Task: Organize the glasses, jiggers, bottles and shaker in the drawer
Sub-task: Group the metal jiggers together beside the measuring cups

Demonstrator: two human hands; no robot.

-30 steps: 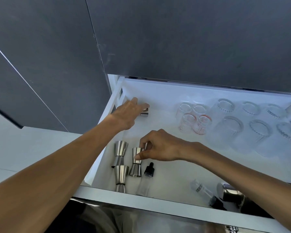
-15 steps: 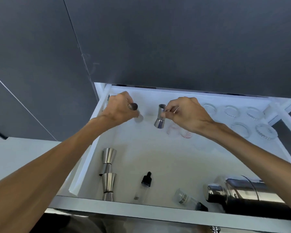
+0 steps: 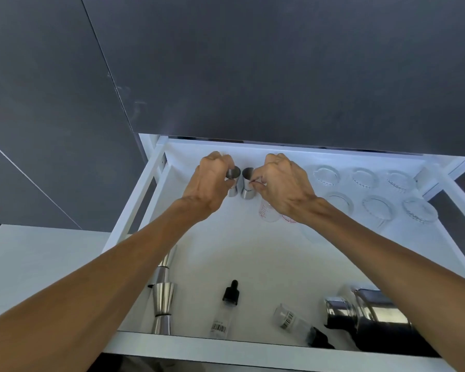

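- Wide bare stretch of drawer floor (image 3: 252, 259) through the middle, open between the two forearms.
- Back left corner taken up: left hand (image 3: 209, 183) and right hand (image 3: 282, 189) each closed around an upright jigger, left jigger (image 3: 232, 181) and right jigger (image 3: 247, 183) just beside each other.
- Back right blocked by two rows of clear glasses (image 3: 371, 191), close-set.
- Measuring glasses (image 3: 269, 213) tucked under the right wrist.
- Front left edged by two lying jiggers (image 3: 162, 299), end to end.
- Front crowded by dropper bottle (image 3: 226, 310), second bottle (image 3: 295, 322) and shaker (image 3: 373, 315), narrow gaps between.
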